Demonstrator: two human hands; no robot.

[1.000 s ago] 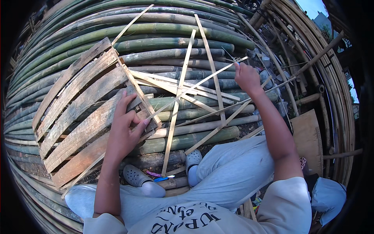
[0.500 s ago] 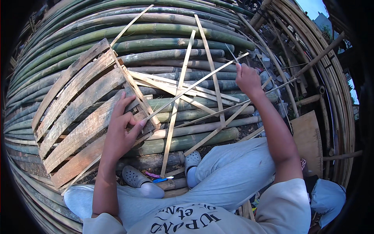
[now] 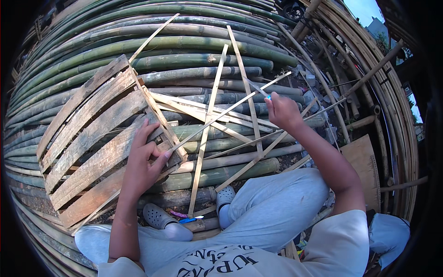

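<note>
My left hand (image 3: 148,157) pinches the near end of a thin bamboo strip (image 3: 214,119) between thumb and fingers, over the edge of a slatted wooden crate (image 3: 94,161). From there the strip slants up to the far right, with loose shavings curling at its far tip. My right hand (image 3: 284,112) is closed round a knife (image 3: 259,90), whose handle is mostly hidden and shows a bit of blue. Its blade lies against or just over the strip, left of the far tip; I cannot tell if they touch. Several pale bamboo strips (image 3: 210,113) lie crossed beneath.
Long green bamboo poles (image 3: 184,44) cover the ground, reaching under the crate. A brown board (image 3: 362,166) leans at the right, near stacked poles (image 3: 392,101). A blue item (image 3: 187,220) lies by my grey clogs (image 3: 157,216). Light blue cloth (image 3: 389,235) shows at the lower right.
My right hand and the knife have moved left and nearer along the strip. The blade, earlier near the strip's far tip, is now further in. My left hand keeps its pinch.
</note>
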